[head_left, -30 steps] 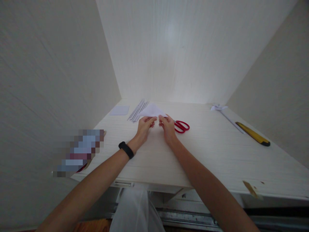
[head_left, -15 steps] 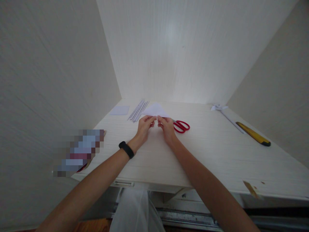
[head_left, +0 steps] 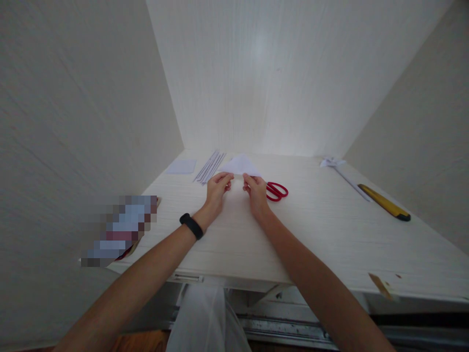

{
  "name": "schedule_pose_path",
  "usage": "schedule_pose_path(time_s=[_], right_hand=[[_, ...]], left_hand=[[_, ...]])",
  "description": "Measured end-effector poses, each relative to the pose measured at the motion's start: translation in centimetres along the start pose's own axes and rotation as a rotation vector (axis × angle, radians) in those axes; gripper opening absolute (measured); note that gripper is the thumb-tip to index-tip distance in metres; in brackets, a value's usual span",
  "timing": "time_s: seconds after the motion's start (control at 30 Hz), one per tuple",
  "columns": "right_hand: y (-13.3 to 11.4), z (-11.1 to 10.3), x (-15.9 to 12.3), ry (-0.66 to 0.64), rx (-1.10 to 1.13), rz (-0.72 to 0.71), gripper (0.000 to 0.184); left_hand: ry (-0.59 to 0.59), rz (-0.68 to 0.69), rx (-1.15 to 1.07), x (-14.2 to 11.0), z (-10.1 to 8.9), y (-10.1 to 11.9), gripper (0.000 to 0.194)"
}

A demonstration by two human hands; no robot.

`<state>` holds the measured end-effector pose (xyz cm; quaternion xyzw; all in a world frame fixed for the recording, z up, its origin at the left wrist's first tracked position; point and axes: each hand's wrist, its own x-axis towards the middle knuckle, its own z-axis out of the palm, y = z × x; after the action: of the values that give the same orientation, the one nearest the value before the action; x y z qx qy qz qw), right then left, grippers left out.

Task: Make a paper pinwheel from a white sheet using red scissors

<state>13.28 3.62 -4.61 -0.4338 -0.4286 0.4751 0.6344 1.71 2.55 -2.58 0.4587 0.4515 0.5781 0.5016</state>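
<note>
Both hands on the white triangular paper piece (head_left: pixel 240 164), center of frame, a bit above the middle. Left hand (head_left: pixel 217 189): thumb and fingers pinched narrow at the near edge, left of its middle. Right hand (head_left: pixel 256 192): same narrow pinch, right of its middle. Small gap between the two sets of fingertips. Can't tell whether the paper rests on the white wood-grain tabletop (head_left: pixel 322 239) or sits just above it. Black band (head_left: pixel 191 227) on the left wrist. Scissors with red loop handles (head_left: pixel 277 193) lie just beside the right hand, center right; blades hidden. Row of thin pale strips (head_left: pixel 209 167) lies left of the paper, near the left hand, roughly parallel and slanted. Flat white four-sided paper sheet (head_left: pixel 181 166) farther left, near the left wall. Upper right of the tabletop: folded white paper shape on a thin white stick (head_left: pixel 351 182), near end by the yellow utility knife with a black end (head_left: pixel 384 202). Pixelated object (head_left: pixel 124 230) at the table's left edge, identity unreadable. Brown chipped patch (head_left: pixel 380 286) on the front edge, lower right.
</note>
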Motion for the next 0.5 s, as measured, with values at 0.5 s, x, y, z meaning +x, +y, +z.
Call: schedule_pose_path(time_s=[0.5], right_hand=[[-0.35,0.35,-0.46,-0.142,-0.035,0.008,0.029]], left_hand=[[-0.054,-0.001,0.030,-0.30,0.25,0.10,0.032]])
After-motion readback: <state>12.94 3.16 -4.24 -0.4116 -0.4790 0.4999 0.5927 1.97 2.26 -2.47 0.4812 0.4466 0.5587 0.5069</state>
